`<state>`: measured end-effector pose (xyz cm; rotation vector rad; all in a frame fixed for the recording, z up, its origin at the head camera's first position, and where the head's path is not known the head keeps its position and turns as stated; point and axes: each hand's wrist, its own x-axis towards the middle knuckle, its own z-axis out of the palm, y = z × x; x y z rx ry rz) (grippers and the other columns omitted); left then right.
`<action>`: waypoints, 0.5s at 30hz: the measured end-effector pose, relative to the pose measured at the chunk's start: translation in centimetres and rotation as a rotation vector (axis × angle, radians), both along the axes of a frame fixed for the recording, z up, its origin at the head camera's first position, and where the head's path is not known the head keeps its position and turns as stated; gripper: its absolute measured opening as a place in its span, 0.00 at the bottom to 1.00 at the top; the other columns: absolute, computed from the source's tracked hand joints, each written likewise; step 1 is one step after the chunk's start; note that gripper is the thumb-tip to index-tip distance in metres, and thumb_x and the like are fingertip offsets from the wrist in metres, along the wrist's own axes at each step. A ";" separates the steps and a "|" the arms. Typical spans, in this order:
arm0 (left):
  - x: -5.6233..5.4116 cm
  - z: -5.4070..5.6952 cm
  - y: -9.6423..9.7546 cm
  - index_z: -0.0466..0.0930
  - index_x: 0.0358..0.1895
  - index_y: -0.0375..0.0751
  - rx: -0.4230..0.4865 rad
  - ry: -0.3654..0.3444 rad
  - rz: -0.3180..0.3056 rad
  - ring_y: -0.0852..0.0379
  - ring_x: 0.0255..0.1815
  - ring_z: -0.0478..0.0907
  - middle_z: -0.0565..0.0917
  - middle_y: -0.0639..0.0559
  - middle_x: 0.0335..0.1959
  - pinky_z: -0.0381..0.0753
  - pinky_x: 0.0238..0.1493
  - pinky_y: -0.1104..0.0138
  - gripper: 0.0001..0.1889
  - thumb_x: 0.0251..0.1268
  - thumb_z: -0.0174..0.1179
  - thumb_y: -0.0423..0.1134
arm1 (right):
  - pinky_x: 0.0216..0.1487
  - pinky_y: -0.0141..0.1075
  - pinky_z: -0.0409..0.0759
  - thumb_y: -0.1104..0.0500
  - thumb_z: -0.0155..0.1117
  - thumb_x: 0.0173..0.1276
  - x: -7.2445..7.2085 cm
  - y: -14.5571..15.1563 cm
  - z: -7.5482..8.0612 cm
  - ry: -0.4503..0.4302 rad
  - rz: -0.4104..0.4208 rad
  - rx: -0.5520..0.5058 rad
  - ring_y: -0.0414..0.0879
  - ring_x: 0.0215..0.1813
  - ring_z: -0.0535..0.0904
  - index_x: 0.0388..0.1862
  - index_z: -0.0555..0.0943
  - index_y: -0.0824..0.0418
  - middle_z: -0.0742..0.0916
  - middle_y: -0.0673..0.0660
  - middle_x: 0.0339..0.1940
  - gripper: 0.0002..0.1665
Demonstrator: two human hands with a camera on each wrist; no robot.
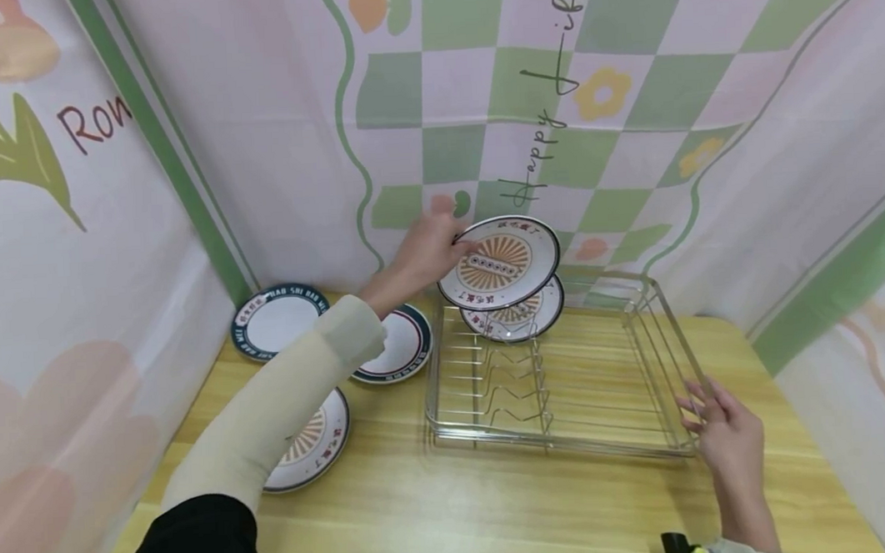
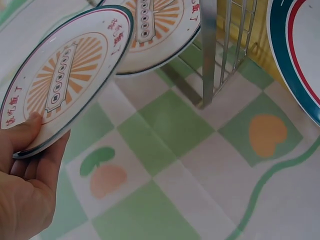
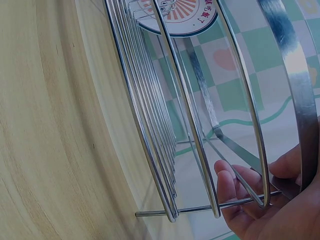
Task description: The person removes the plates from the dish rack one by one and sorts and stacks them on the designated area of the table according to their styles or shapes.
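My left hand [image 1: 428, 250] pinches the edge of a white plate [image 1: 535, 259] with an orange sunburst, thumb on its face and fingers beneath. This plate is tilted above the back left part of a wire dish rack [image 1: 609, 446]. A matching sunburst plate [image 1: 507, 325] stands in the rack, partly hidden by the held one. In the left wrist view the held plate [image 2: 75, 75] overlaps the racked plate [image 2: 165, 47]. At the rack's right end, my right hand [image 1: 730, 438] grips the metal frame. The right wrist view shows its fingers [image 3: 227, 192] curled about the corner bars.
Left of the rack, two dark-green-rimmed plates [image 1: 283, 322] [image 1: 395, 346] lie on the wooden table [image 1: 440, 519]. Nearer me, another sunburst plate [image 1: 327, 445] is partly covered by my left sleeve. A patterned cloth [image 1: 278, 151] hangs behind the rack and at both sides.
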<state>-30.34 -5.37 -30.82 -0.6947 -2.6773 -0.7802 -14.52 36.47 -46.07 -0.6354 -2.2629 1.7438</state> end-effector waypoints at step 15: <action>2.6 1.5 -6.1 0.88 0.29 0.35 0.139 0.024 0.073 0.53 0.25 0.73 0.85 0.46 0.23 0.66 0.29 0.66 0.15 0.72 0.71 0.42 | 0.42 0.23 0.84 0.63 0.38 0.88 0.0 -0.1 0.1 -0.002 0.000 -0.005 0.24 0.41 0.85 0.84 0.58 0.64 0.76 0.59 0.75 0.29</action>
